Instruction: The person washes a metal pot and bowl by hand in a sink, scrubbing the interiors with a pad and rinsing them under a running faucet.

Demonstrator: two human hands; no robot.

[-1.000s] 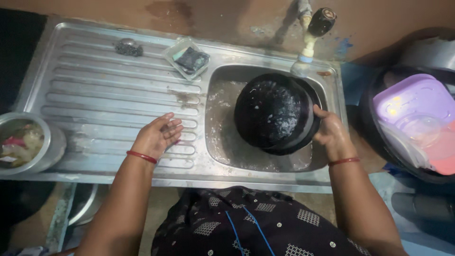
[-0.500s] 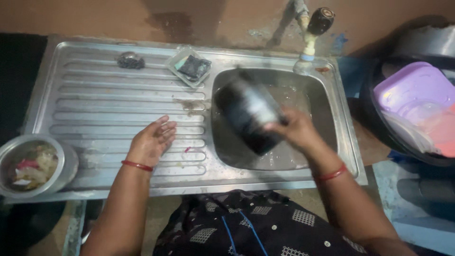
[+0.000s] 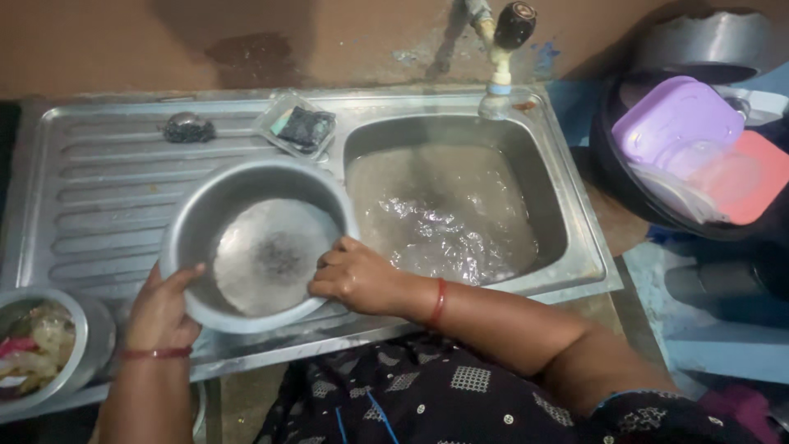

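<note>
Both hands are closed on one pot (image 3: 261,247), held on the drainboard (image 3: 107,205): left hand (image 3: 160,312) on the rim, right hand (image 3: 353,275) inside. Grime remains; rinsing in the sink (image 3: 567,238) is outstanding.

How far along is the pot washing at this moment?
Done: the metal pot is out of the water-filled sink basin and upright on the drainboard. In hand: the left hand holds its rim; the right hand reaches inside. Left: a dark patch on the bottom.

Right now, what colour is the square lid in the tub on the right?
The square lid is pale purple, beside a pink one; the head view shows it best.
</note>
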